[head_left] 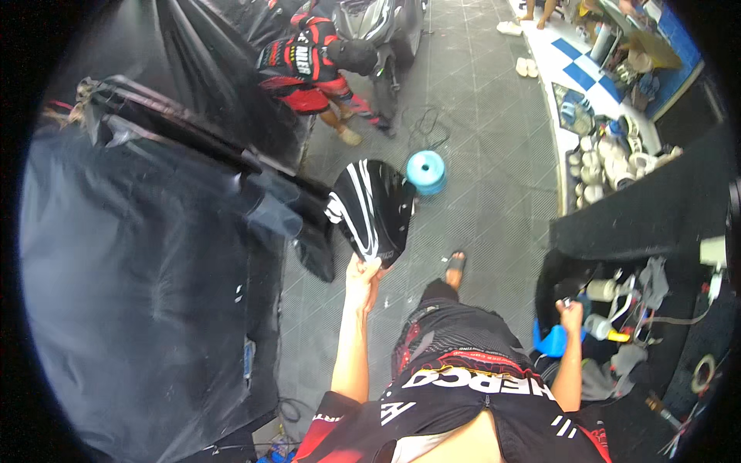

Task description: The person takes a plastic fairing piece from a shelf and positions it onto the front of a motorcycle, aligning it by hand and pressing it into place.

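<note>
Black panel (380, 210) clasped by left hand (363, 278); right hand (571, 315), grip unclear, beside 2 bottles (600, 290), contents indistinct.

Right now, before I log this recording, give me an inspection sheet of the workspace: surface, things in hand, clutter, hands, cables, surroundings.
Surface: dark, textured floor with tile-like lines.
Things in hand: glossy black panel with white stripes.
Clutter: yellow-tipped bottle, grey cloth and tape roll at right; round blue container on the floor.
Hands: left hand grips the panel's near end; right hand is by the bottle, its grip unclear.
Cables: dark cable loosely coiled beyond the blue container.
Surroundings: co-worker bending beside a motorcycle; shoes at right.
</note>
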`<state>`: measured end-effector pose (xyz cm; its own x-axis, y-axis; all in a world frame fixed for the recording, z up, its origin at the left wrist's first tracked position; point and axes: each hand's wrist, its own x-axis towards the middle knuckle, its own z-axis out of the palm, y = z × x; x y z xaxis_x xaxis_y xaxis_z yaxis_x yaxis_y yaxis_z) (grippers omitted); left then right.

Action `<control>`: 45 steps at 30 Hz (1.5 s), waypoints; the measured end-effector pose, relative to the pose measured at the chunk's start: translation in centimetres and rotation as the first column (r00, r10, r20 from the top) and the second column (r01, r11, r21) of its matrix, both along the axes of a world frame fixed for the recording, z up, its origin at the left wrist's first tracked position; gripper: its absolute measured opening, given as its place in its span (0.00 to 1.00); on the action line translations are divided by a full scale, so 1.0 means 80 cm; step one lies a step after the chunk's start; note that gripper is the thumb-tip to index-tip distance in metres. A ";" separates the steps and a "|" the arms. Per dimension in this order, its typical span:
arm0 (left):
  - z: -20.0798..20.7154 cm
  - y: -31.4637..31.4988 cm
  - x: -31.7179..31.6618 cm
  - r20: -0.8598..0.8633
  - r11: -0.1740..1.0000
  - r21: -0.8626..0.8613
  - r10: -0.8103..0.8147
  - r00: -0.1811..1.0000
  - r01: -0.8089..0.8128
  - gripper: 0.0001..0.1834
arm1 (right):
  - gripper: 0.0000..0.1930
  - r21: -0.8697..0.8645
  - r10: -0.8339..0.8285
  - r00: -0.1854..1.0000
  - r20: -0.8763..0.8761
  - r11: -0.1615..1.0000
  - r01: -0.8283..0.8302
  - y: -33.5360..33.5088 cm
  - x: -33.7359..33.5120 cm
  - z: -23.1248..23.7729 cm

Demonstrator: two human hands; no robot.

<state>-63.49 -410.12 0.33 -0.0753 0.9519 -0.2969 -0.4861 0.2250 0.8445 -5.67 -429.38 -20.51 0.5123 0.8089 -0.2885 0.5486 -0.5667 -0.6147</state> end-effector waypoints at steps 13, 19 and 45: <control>0.078 0.567 0.287 0.306 0.929 0.218 -0.357 0.883 0.300 0.26 | 0.16 -0.436 -0.482 0.876 0.000 0.789 0.433 0.218 -0.004 -0.106; 0.056 0.784 0.389 0.015 0.952 0.158 -0.267 0.964 0.261 0.31 | 0.18 -0.494 -0.514 0.857 -0.012 0.749 0.442 0.484 0.116 -0.109; 0.019 1.922 0.611 -0.780 0.961 0.223 0.075 0.622 0.163 0.25 | 0.21 -0.554 -0.104 0.993 0.048 0.825 0.113 1.592 0.365 -0.147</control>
<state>-14.60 -256.36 1.83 -0.1187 0.9881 0.0975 0.3816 -0.0453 0.9232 23.54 -301.99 -32.24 0.5954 0.4531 -0.6635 0.4695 -0.8664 -0.1704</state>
